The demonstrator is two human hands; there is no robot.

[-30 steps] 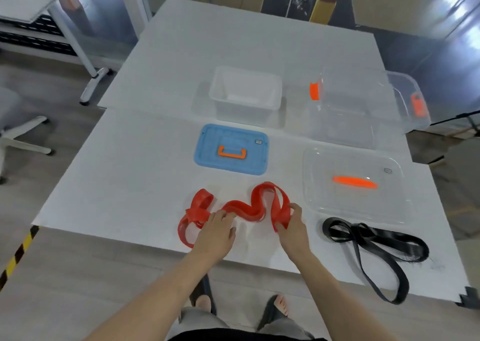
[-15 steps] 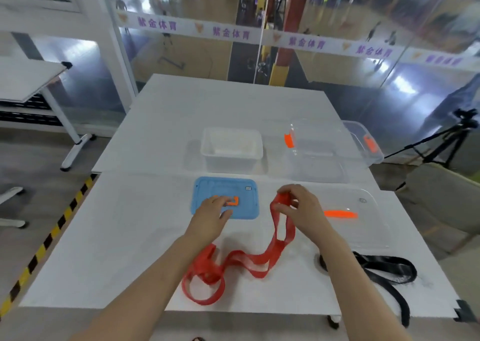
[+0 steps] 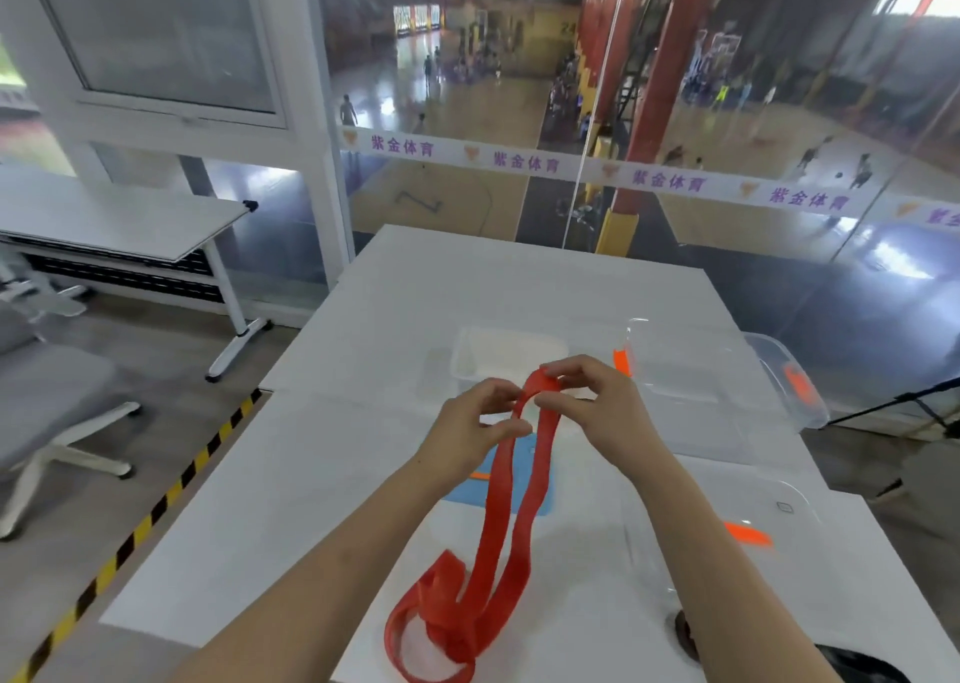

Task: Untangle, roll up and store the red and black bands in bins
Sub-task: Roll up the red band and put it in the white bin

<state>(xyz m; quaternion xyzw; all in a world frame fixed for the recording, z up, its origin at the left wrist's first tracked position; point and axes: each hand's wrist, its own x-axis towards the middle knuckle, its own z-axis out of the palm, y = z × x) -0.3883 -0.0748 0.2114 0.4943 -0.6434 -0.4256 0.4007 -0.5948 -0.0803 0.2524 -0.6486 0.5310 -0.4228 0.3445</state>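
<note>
Head view, as I watch it remotely. Both hands are raised above the white surface. The left hand pinches one strand of the red band between thumb and forefinger, just below the band's upper fold. The right hand pinches the fold itself from the other side, so each grip is closed on the band. From the fingers the band hangs in two long strands towards me and ends in a tangle lying on the surface near its front edge. A blue lid lies flat behind the strands. A white bin stands beyond the hands, with a clear bin to its right. A clear lid with an orange handle lies nearer on the right. The black band shows only as a dark edge at the lower right corner, well apart from both hands; I cannot tell its shape.
</note>
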